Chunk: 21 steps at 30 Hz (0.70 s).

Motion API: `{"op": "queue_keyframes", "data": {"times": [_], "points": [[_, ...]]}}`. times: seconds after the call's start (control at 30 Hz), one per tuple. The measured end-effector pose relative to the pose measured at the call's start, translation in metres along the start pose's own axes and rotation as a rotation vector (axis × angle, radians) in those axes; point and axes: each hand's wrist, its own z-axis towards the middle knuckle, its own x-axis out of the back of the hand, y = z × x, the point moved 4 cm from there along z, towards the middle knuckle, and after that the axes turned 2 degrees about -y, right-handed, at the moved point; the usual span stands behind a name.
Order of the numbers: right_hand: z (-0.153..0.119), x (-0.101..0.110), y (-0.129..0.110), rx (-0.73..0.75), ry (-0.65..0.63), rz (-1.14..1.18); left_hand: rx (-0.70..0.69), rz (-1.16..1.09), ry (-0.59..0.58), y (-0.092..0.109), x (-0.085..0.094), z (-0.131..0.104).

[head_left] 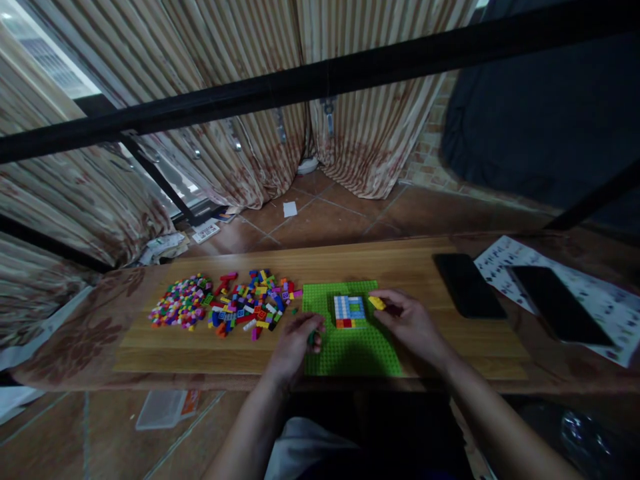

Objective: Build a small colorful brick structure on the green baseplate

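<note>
A green baseplate [354,357] lies on the wooden board in front of me. Near its middle stands a small brick structure [345,309] with light blue and white bricks and a front row of red, orange and yellow. My right hand [407,320] pinches a yellow brick [377,303] over the plate's right edge, just beside the structure. My left hand [300,340] is at the plate's left edge, its fingers curled round a dark green brick [312,338] that is partly hidden.
Loose mixed bricks [260,303] and a heap of small colourful pieces [181,301] lie on the wooden board [210,360] at left. A black phone [469,285] rests at right, beside a printed sheet [620,310] with another dark device [560,303] on it.
</note>
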Motion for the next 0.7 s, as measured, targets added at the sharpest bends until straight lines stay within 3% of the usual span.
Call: {"op": "queue_keyframes", "data": {"times": [0.37,0.7], "points": [[0.027,-0.026,0.017,0.051,-0.042,0.061,-0.411,0.609,0.075,0.016,-0.011,0.058],[0.028,-0.028,0.019,0.108,-0.073,-0.032,-0.438,0.764,-0.156,0.016,-0.039,0.082]]}}
